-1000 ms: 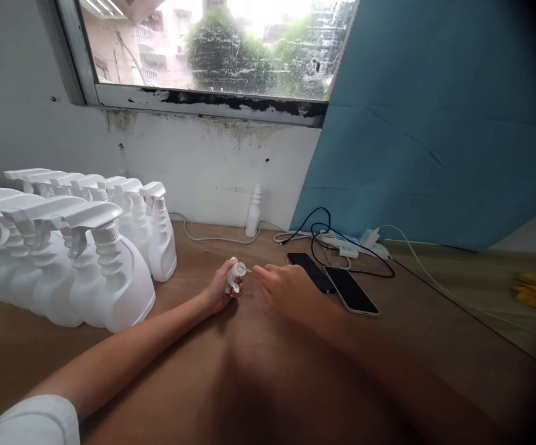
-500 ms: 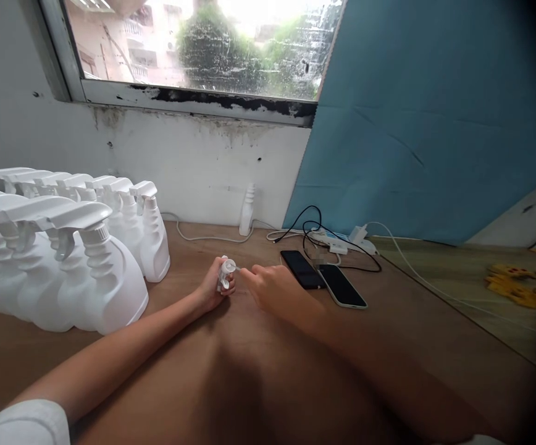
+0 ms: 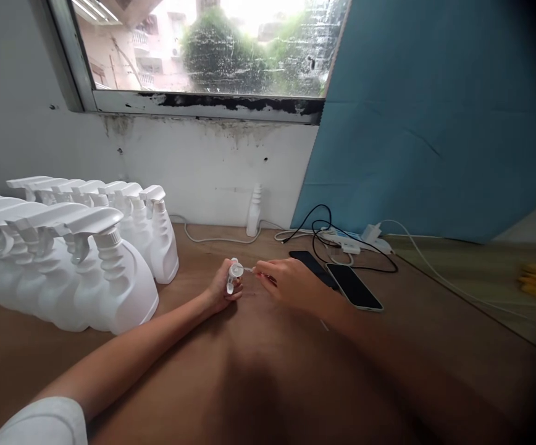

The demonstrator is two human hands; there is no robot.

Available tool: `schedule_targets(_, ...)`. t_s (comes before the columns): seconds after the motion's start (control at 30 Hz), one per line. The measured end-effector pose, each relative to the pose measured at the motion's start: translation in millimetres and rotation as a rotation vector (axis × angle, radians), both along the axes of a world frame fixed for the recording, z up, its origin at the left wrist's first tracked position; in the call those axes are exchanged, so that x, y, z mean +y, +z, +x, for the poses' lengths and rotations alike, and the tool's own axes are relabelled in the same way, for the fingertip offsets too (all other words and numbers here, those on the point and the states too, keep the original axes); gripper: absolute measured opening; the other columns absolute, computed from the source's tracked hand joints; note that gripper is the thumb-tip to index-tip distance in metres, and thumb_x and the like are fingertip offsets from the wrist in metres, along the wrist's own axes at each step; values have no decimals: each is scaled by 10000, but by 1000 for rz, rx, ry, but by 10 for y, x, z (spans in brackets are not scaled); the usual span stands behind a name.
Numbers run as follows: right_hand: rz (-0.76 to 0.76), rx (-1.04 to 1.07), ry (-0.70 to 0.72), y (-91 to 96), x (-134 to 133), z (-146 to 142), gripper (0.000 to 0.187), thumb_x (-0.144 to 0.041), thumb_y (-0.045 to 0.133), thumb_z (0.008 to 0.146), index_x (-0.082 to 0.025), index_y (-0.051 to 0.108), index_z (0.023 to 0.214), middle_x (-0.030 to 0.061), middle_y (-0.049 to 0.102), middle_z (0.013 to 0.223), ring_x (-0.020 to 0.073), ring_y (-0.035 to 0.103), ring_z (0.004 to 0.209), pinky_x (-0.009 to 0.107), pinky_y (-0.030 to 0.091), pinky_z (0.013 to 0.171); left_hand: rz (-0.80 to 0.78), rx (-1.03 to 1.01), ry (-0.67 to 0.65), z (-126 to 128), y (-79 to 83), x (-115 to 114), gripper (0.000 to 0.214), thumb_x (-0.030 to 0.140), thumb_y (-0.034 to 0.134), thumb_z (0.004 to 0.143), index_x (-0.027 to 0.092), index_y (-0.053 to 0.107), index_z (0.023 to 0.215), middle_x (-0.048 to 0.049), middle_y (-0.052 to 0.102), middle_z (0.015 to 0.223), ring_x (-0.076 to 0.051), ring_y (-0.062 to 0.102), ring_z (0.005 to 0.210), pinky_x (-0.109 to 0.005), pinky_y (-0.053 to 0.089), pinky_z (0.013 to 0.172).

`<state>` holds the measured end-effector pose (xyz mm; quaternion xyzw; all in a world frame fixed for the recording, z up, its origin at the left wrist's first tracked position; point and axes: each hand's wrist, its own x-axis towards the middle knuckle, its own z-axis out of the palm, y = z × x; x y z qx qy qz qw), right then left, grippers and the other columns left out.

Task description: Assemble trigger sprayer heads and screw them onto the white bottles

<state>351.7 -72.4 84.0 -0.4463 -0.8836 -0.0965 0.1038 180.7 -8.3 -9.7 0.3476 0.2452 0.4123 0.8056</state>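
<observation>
Toward the desk's (image 3: 249, 377) far edge, the left hand's (image 3: 218, 293) fingers clench a spray trigger head (image 3: 233, 277). The right hand's (image 3: 291, 283) fingers pinch a thin tube (image 3: 249, 269) at its socket. The tube is best aligned straight, with the head braced.

Small white sprayer head (image 3: 233, 277), cap facing right, touches a thin tube (image 3: 249, 269).

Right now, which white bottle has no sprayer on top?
The lone bottle standing against the wall below the window. The bottles in the rows on the left all wear trigger sprayers.
</observation>
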Motion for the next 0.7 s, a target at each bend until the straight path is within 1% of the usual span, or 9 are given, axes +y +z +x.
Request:
schedule_targets(0.07, 37, -63, 15, -13, -52, -19, 163, -180, 423, 914, -166, 570, 843, 27, 615, 737, 113, 513, 595, 253, 199, 559, 5, 10, 15, 10, -13, 0, 395, 476, 550, 776, 174, 402, 570, 68, 370, 388, -26, 210, 259, -149, 89, 279)
schedule_targets(0.13, 92, -132, 33, -61, -111, -61, 116, -111, 449, 866, -161, 554, 861, 34, 600, 756, 123, 516, 605, 261, 195, 554, 8, 20, 36, 21, -23, 2, 406, 496, 572, 770, 178, 398, 588, 73, 366, 386, -27, 215, 259, -148, 91, 281)
schedule_targets(0.2, 136, -180, 41, -118, -154, -111, 147, -53, 467, 807, -154, 545, 882, 42, 591, 768, 138, 529, 624, 268, 190, 552, 10, 30, 54, 27, -30, 8, 414, 510, 587, 763, 184, 389, 604, 76, 365, 390, -29, 221, 262, -147, 89, 284)
schedule_targets(0.27, 141, -183, 33, -149, -158, -142, 174, -37, 471, 784, -148, 548, 892, 45, 590, 766, 142, 535, 624, 272, 183, 546, 12, 36, 65, 27, -36, 14, 426, 528, 593, 759, 187, 382, 616, 81, 358, 393, -30, 223, 265, -145, 86, 286)
schedule_targets(0.33, 96, -121, 23, -131, -119, -133, 144, -63, 465, 810, -144, 566, 874, 46, 599, 751, 127, 524, 603, 263, 190, 544, 17, 40, 61, 20, -38, 17, 436, 544, 585, 760, 187, 379, 618, 83, 355, 392, -28, 216, 265, -145, 86, 287)
schedule_targets(0.43, -42, 117, 6, -31, -16, -49, 153, -156, 469, 874, -145, 620, 848, 32, 615, 709, 97, 497, 583, 222, 244, 563, 25, 43, 19, 9, -26, 11, 442, 551, 572, 764, 183, 384, 605, 76, 372, 398, -26, 205, 267, -147, 88, 284)
schedule_targets(0.53, -188, 333, -4, 70, 63, 47, 165, -189, 515, 855, -156, 676, 875, -9, 577, 614, 72, 432, 540, 189, 280, 567, 34, 50, -17, 11, -6, 1, 441, 535, 589, 752, 180, 389, 584, 75, 358, 390, -26, 206, 272, -147, 83, 283)
schedule_targets(0.6, -241, 393, -6, 102, 77, 78, 177, -196, 527, 841, -154, 694, 878, -24, 536, 571, 66, 383, 513, 183, 274, 544, 39, 53, -26, 16, 3, 0, 443, 529, 598, 744, 178, 392, 570, 75, 346, 383, -27, 210, 274, -148, 82, 283)
schedule_targets(0.7, -237, 421, -15, 101, 59, 67, 193, -219, 528, 839, -147, 705, 863, -29, 509, 552, 65, 349, 503, 188, 261, 531, 38, 53, -38, 19, 6, 9, 464, 546, 591, 746, 174, 391, 553, 72, 348, 385, -23, 210, 274, -149, 81, 284)
